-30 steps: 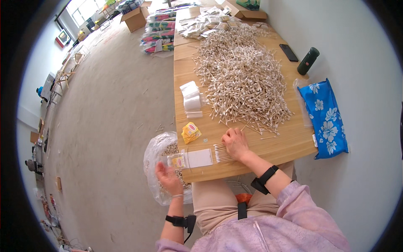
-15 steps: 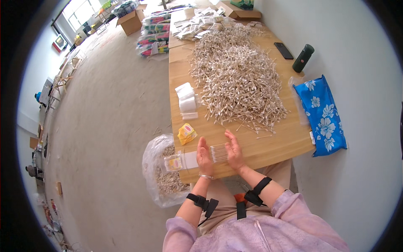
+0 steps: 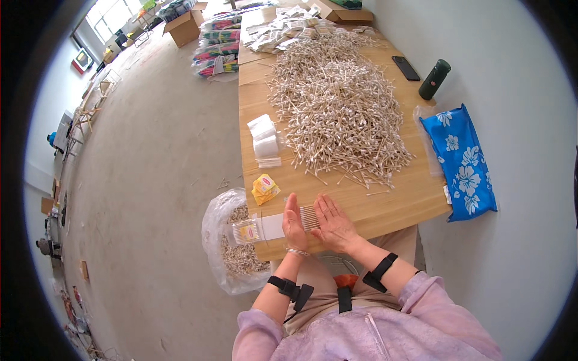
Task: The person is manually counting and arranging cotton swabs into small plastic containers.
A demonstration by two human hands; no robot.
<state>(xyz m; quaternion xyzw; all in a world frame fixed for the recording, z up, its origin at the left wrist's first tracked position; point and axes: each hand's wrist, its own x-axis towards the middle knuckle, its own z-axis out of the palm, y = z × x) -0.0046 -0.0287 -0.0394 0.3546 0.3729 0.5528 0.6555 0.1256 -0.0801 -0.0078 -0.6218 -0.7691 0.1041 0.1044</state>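
On the near edge of the table, a row of cotton swabs [image 3: 309, 218] lies side by side between my two hands. My left hand [image 3: 293, 224] stands on edge against the row's left ends, its fingers stretched out together. Over the right part of the row, my right hand [image 3: 334, 225] rests flat with its fingers extended, hiding those ends. A white strip [image 3: 273, 227] runs leftward from my left hand to a small transparent packet [image 3: 245, 231] of swabs with a yellow label, which overhangs the table's left edge. Yellow cards [image 3: 265, 189] lie just beyond.
A big heap of loose swabs [image 3: 343, 114] covers the table's middle. Folded plastic bags [image 3: 263, 139] lie to its left, packed bags [image 3: 286, 33] beyond. A phone [image 3: 406, 68], dark green bottle [image 3: 435, 79] and blue floral pack [image 3: 462, 163] line the right. Below left sits a swab-filled sack [image 3: 220, 240].
My right hand has turned from standing on edge to lying flatter and has shifted left over the row, covering more of the swabs. My left hand has hardly moved.
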